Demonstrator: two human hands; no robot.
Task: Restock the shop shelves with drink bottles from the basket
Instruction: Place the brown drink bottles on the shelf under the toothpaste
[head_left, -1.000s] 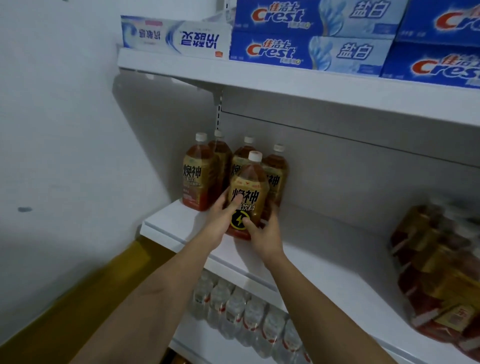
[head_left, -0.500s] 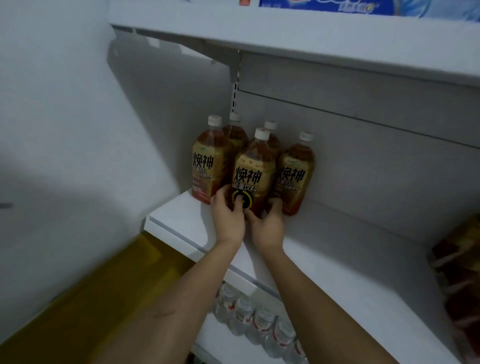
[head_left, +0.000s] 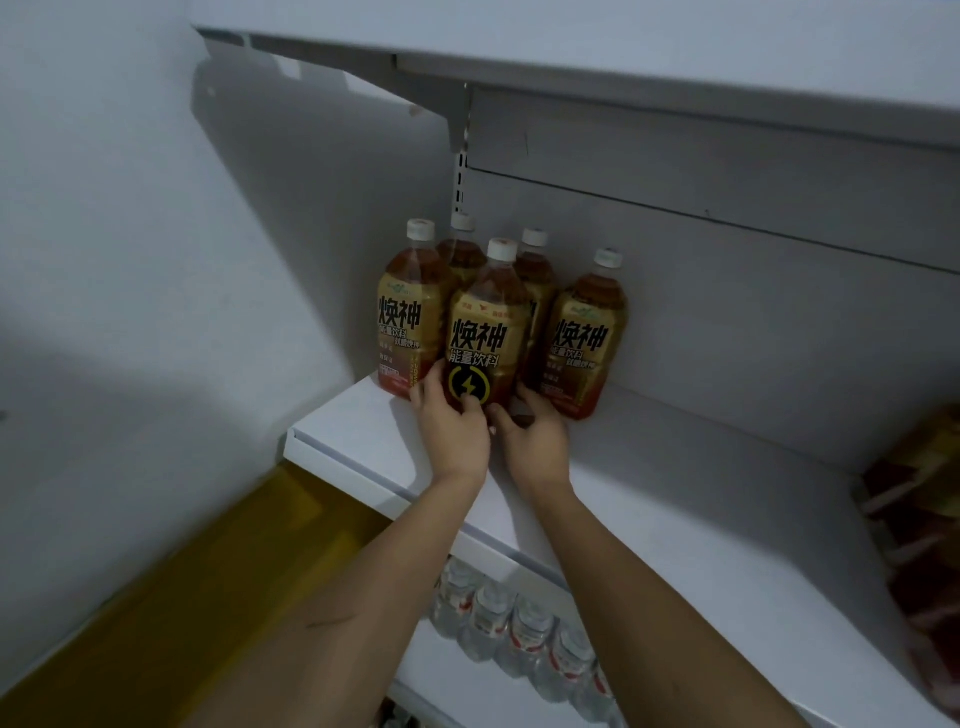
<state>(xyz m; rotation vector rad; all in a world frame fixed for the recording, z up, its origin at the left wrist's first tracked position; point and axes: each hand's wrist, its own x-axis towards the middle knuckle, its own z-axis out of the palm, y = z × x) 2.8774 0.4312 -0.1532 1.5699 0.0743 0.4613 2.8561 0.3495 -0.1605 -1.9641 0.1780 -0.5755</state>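
Several amber drink bottles with white caps and gold labels stand in the back left corner of the white shelf. The front middle bottle shows a black lightning badge and stands upright. My left hand grips its base from the left, thumb on the badge. My right hand holds the base from the right. One bottle stands to its left, another to its right, two more behind. The basket is out of view.
A white wall closes the left side. A shelf board overhangs the bottles. Clear water bottles fill the shelf below. Red and gold packets lie at the right edge. Yellow floor shows lower left.
The bottle in my hands went from tilted in front of the group to standing upright among the others. The view dropped, and the toothpaste boxes above left the frame.
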